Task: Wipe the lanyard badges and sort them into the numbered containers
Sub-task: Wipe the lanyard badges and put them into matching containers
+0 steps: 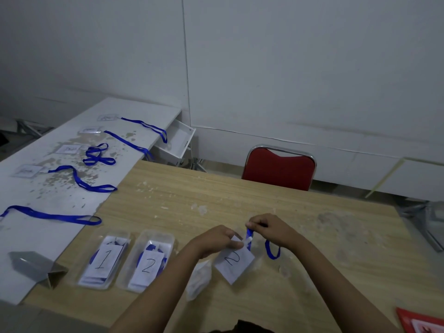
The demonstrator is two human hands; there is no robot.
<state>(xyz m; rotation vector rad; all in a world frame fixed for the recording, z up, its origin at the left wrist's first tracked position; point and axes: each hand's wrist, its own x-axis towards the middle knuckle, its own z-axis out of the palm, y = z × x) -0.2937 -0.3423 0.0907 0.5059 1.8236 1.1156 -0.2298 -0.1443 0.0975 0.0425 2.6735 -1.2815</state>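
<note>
Centrally, at about 6 o'clock on the pale wood-grain table (264, 200), the person holds a clear plastic badge holder with a white paper insert marked "2" (234, 263). The left hand (216, 239) pinches the top edge of the holder between curled fingers and thumb; the right hand (266, 227), just beside it at 3 o'clock, has its fingertips closed on the blue ribbon lanyard (272, 251) near the clip, the strap's loop sagging onto the table. A crumpled whitish wipe (198, 277) lies at 7 o'clock of the badge. Two clear plastic trays, one labelled "1" (104, 258) and one labelled "2" (149, 260), stand side by side at 9 o'clock, each already holding badges. More badges with blue straps (96, 155) lie on the scuffed white side table (48, 231) at 10 o'clock.

Handling, as judged: the holder looks light, thin and somewhat flexible, its plastic face likely slick, so an edge or clip grip suits it best. The limp strap will trail and may snag a tray rim; gathering it before placing seems prudent.
</note>
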